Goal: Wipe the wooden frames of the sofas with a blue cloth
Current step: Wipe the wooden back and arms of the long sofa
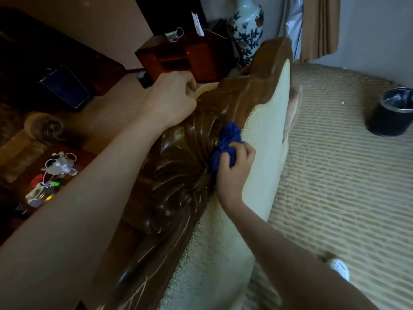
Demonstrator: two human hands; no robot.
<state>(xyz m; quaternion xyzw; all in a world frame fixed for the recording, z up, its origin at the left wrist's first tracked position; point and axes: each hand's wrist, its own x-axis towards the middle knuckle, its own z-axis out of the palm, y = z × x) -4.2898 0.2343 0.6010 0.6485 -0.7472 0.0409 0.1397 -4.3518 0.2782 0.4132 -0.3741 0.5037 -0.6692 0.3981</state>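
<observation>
The sofa's carved dark-brown wooden frame [183,166] runs from the bottom centre up to the top right, with cream upholstery [266,135] along its right side. My right hand [234,173] grips a bunched blue cloth [225,144] and presses it against the carved swirl, where the wood meets the upholstery. My left hand [172,99] reaches over the frame's top, its fingers curled over the far edge of the wood and cream padding; the fingertips are hidden behind the frame.
A dark table [73,162] with small clutter stands at the left. A red-brown cabinet [178,57] and a blue-and-white vase [245,30] stand behind the sofa. A black waste bin [391,113] sits on the striped carpet [335,186] at the right.
</observation>
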